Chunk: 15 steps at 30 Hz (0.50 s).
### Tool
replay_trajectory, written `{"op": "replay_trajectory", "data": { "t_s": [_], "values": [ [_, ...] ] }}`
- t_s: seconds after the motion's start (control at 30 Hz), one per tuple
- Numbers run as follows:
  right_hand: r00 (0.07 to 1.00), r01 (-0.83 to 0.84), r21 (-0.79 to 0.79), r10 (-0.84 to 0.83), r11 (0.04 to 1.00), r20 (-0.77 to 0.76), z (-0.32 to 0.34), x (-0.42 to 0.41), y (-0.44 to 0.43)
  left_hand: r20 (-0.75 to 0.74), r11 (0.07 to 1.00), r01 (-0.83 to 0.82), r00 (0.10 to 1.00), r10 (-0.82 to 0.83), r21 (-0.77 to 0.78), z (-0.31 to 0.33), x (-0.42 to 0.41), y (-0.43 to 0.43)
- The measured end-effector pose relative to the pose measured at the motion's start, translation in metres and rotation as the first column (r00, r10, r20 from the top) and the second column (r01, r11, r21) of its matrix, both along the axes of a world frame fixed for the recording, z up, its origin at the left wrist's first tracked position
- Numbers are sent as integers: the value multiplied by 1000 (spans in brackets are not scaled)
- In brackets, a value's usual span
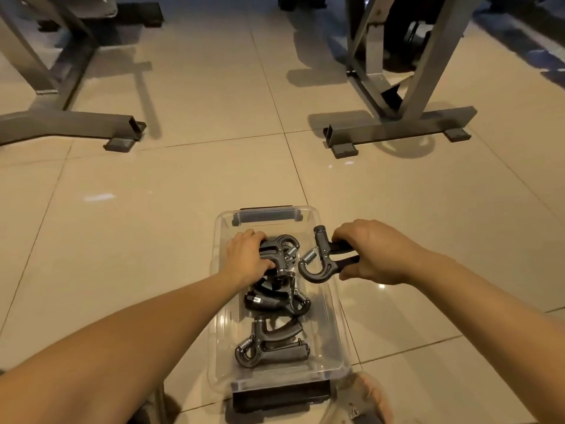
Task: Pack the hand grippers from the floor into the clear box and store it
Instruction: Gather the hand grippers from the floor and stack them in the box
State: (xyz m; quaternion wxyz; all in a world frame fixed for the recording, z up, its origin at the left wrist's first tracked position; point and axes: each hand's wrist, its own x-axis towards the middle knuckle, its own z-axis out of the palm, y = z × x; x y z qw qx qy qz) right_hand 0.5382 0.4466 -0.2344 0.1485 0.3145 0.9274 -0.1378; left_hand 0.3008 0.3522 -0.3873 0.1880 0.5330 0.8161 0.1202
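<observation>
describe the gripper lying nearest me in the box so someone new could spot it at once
Start at the clear box on the tiled floor. Inside, look at the end closest to the camera: the nearest gripper lies there alone, spring to the left. Neither hand touches it, unlike the top gripper gripped by the left hand and the raised gripper in the right hand.

Clear glossy plastic box (342, 347) at lower centre, matt dark plastic hand grippers (269, 341) with shiny metal springs, glossy smooth floor tiles (183, 179), dull grey metal frames (397, 127) up top
</observation>
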Motion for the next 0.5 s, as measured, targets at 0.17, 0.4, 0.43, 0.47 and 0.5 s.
{"op": "replay_trajectory", "data": {
  "t_s": [0.17,0.4,0.43,0.47,0.5],
  "values": [
    [999,-47,6,47,999,-27,-16,-7,20,90,994,-89,991,94,-63,-22,-1,11],
    [997,-78,-16,78,997,-7,-38,-6,38,1,993,-69,998,70,-97,-42,-5,19],
    [997,-80,-17,80,997,-5,-40,-6,40,-37,993,-53,998,50,-105,-44,-5,18],
    [997,-83,-19,83,996,-4,-42,-6,41,-67,993,-39,997,32,-115,-45,-4,18],
    [996,-87,-20,87,996,-5,-43,-6,42,-88,992,-30,996,20,-124,-46,-3,17]
  ]
}}
